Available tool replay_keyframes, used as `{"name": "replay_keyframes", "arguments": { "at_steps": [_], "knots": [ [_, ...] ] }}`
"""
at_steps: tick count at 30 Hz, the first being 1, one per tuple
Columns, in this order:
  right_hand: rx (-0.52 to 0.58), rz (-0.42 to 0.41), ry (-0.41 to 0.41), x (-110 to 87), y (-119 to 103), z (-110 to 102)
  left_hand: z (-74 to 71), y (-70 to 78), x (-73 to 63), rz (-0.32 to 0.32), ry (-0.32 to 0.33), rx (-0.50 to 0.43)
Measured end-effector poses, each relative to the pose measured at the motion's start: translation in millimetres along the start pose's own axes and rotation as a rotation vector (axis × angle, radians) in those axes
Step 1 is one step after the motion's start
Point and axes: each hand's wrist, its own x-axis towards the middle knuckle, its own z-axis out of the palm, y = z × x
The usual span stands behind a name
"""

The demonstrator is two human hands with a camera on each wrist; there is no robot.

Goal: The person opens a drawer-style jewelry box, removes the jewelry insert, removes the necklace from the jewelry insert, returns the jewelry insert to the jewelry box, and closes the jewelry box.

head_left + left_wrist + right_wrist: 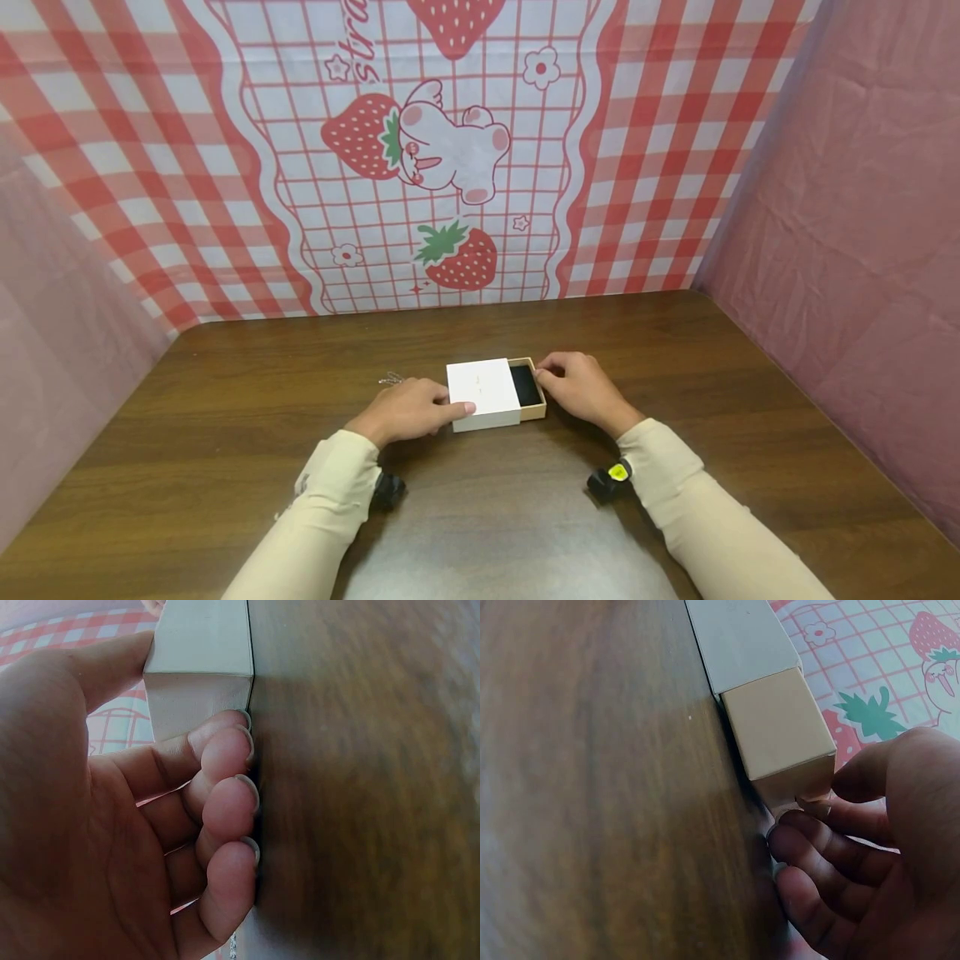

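A white drawer-style box [483, 387] lies on the table, its tan inner drawer [533, 412] slid partway out to the right. Black lining [526, 385] shows inside the drawer. My left hand [408, 410] grips the left end of the white sleeve, thumb on top. In the left wrist view, the curled fingers [229, 810] rest low by the table, against the sleeve's end. At the drawer's right end, my right hand [581, 387] holds on with thumb and fingers. The right wrist view has the thumb [862, 774] at the drawer's end, with the other fingers curled below.
A small silvery chain-like object [391, 378] lies on the brown wooden table [495, 517] just behind my left hand. A checked strawberry-print cloth [450, 167] hangs along the back edge, and pink cloth [862, 208] closes off the sides.
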Motion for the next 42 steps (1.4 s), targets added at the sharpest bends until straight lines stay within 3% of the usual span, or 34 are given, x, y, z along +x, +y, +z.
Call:
{"name": "replay_keyframes", "arguments": {
  "at_steps": [42],
  "knots": [
    [0.009,-0.088,-0.049,-1.5,-1.2,0.7,0.3,0.1,0.2,-0.015,-0.007,-0.001]
  ]
}}
